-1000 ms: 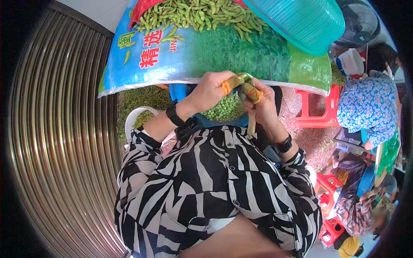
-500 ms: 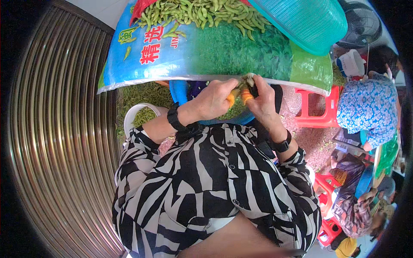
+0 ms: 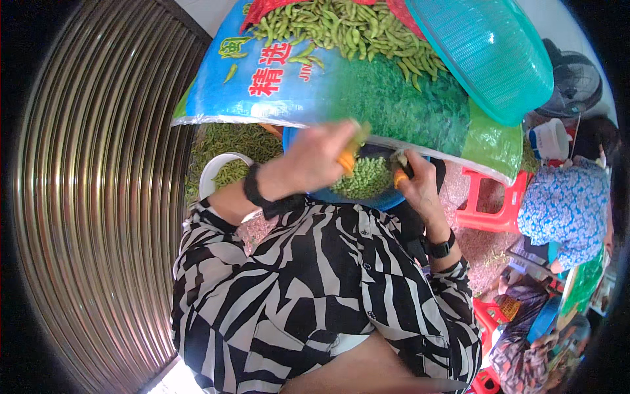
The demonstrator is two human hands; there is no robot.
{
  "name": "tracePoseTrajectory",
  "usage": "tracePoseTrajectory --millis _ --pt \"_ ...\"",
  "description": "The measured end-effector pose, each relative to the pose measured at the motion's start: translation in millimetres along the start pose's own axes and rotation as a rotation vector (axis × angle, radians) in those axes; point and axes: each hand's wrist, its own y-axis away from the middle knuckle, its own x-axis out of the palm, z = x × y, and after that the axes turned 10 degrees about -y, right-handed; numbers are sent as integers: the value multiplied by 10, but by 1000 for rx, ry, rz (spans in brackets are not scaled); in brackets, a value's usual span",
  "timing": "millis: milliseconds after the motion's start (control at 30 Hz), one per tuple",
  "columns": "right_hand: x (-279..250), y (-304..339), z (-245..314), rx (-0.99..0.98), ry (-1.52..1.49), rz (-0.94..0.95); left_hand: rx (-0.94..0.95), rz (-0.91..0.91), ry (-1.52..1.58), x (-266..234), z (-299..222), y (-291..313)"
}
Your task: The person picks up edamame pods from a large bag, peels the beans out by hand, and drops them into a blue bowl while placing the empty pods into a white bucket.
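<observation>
Green pods are what you are working through. Your left hand point(image 3: 314, 161) is closed on a pod point(image 3: 359, 133), orange finger guards point(image 3: 346, 161) showing at the fingertips, and it is blurred, so how firmly it grips is hard to tell. Your right hand point(image 3: 417, 184) is curled shut around a small dark tool point(image 3: 400, 163) with an orange tip; what kind of tool it is cannot be told.

Both hands sit over the near rim of the blue bowl point(image 3: 377, 202), which holds shelled green beans point(image 3: 362, 177). A heap of pods point(image 3: 341, 29) lies on the printed sack point(image 3: 289, 85) beyond the bowl's far rim.

Watch the tool: it looks close to your left fingers, and a slip could nick past the guards. The pod is held near the bowl's far rim, so beans could drop outside. The teal basket point(image 3: 485, 56) leans off the sack's right edge and could slide.
</observation>
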Motion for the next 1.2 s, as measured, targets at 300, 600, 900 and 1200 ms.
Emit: tracePoseTrajectory --millis 300,600,900,1200 --pt "7 73 -117 -75 23 219 -84 -92 -827 -764 1356 -267" --pt "49 -4 -108 -80 -72 226 -298 30 -613 -192 1431 -628" --pt "97 -36 28 117 -387 158 -363 -169 -7 -260 1174 -371" --pt "243 -201 317 252 -1166 144 -399 177 949 149 177 -267"
